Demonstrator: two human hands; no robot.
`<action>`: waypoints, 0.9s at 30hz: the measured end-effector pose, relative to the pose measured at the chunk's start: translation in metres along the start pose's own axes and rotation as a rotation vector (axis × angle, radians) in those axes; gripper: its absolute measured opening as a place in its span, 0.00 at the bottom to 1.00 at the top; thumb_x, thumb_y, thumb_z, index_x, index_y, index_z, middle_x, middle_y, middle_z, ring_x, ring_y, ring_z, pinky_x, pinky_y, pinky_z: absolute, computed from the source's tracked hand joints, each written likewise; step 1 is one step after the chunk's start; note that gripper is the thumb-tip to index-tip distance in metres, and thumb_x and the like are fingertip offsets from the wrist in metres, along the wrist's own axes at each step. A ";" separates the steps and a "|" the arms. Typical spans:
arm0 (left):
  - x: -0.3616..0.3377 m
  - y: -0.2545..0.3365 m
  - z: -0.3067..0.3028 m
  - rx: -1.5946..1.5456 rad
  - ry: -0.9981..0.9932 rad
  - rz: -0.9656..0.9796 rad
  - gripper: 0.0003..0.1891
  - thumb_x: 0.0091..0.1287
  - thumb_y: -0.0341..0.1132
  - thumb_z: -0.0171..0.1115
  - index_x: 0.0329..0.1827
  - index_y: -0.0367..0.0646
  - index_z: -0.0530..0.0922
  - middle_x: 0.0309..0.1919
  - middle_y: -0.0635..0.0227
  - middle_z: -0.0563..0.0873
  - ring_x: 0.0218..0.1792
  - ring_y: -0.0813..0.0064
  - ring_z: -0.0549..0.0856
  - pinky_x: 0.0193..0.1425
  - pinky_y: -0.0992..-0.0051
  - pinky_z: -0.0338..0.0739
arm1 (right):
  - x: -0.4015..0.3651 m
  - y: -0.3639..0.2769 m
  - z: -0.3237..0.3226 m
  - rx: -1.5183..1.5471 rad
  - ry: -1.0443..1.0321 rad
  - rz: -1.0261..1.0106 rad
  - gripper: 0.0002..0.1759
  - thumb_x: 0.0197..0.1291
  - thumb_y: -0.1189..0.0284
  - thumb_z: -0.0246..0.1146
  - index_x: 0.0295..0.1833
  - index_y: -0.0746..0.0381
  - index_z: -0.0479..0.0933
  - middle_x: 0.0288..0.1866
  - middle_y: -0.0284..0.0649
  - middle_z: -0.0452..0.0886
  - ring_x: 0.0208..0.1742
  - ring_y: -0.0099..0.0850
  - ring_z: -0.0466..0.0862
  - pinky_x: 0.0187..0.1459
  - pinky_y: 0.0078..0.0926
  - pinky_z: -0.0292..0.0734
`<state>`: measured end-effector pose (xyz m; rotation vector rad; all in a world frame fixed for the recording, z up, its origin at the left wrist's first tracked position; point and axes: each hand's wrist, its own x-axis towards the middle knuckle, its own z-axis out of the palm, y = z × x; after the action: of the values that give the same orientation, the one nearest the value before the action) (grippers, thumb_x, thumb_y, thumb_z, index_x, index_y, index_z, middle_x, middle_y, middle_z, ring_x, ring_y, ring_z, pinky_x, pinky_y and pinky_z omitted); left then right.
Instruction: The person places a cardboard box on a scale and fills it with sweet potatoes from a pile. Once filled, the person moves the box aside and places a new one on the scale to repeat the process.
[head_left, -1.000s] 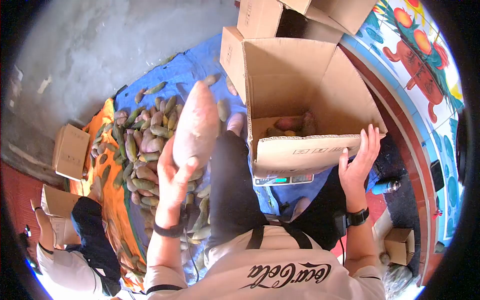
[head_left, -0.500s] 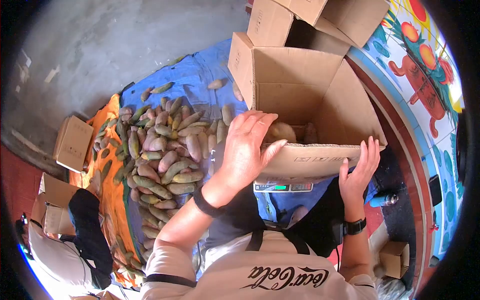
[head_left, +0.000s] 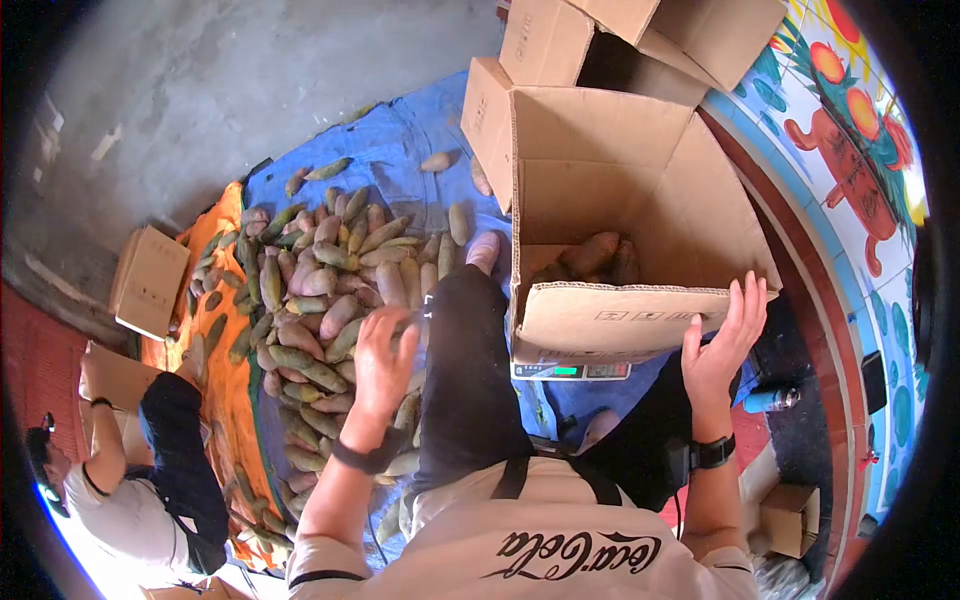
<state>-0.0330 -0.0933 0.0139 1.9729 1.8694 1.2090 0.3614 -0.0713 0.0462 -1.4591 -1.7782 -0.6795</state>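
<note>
My left hand (head_left: 385, 362) is over the near right side of a pile of long pink-and-green tubers (head_left: 335, 258), its thumb apart from its fingers and nothing visible held. My right hand (head_left: 722, 345) lies against the outer front right corner of an upright cardboard box (head_left: 640, 318), fingers stretched out with the tips at the rim and the thumb apart. The box stands open at the top on a digital scale (head_left: 570, 371) with a lit green display. Several tubers (head_left: 595, 257) lie at the bottom of the box, partly hidden by its front wall.
A blue tarp (head_left: 420, 125) and an orange sheet (head_left: 225, 330) lie under the produce. More cardboard boxes (head_left: 545, 40) stand behind the scale. At the left, another person (head_left: 120, 500) bends beside a box. A blue bottle (head_left: 770, 400) lies at the right near the painted wall (head_left: 850, 160).
My left hand has left the box rim and moved left and down to the pile. A pinkish tuber now shows inside the box. My right hand stays at the corner.
</note>
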 end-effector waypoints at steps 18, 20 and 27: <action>-0.087 -0.050 -0.041 0.000 -0.133 -0.283 0.11 0.61 0.29 0.59 0.44 0.35 0.81 0.41 0.54 0.84 0.44 0.55 0.83 0.53 0.65 0.74 | -0.001 -0.003 -0.006 0.049 0.015 0.068 0.37 0.44 0.76 0.67 0.65 0.61 0.66 0.70 0.47 0.63 0.73 0.46 0.59 0.71 0.50 0.54; -0.088 -0.053 -0.047 -0.061 -0.094 -0.318 0.10 0.62 0.30 0.60 0.44 0.34 0.81 0.40 0.55 0.85 0.43 0.59 0.83 0.52 0.67 0.75 | 0.000 -0.003 -0.007 0.054 0.014 0.069 0.37 0.44 0.76 0.68 0.65 0.61 0.66 0.69 0.47 0.63 0.73 0.46 0.60 0.71 0.49 0.54; -0.095 -0.051 -0.058 -0.031 -0.028 -0.305 0.12 0.64 0.33 0.59 0.46 0.34 0.80 0.40 0.56 0.85 0.42 0.63 0.83 0.49 0.68 0.75 | -0.001 -0.003 -0.012 0.095 -0.010 0.071 0.37 0.46 0.78 0.67 0.66 0.61 0.65 0.70 0.47 0.63 0.73 0.46 0.60 0.71 0.49 0.55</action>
<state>-0.0981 -0.1914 -0.0199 1.6035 2.0302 1.1067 0.3613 -0.0819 0.0522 -1.4567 -1.7335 -0.5447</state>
